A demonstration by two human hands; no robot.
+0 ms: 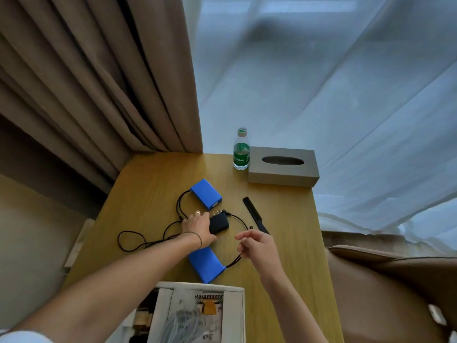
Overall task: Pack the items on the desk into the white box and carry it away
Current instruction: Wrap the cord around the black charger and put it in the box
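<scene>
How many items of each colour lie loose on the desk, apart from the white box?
Blue battery packs: 2
Black charger and comb: 2
Green-labelled bottle: 1
Grey tissue box: 1
Total: 6

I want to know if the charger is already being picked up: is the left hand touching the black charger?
Touching. The head view shows the left hand lying on the black charger, covering its near end with no gap between them.

We see a wooden desk [284, 219] bearing two blue packs [206, 194] [205, 266], a black charger [218, 224], cables [138, 240], a comb [254, 215], a water bottle [241, 153], a tissue box [283, 167] and the white box [237, 315].
</scene>
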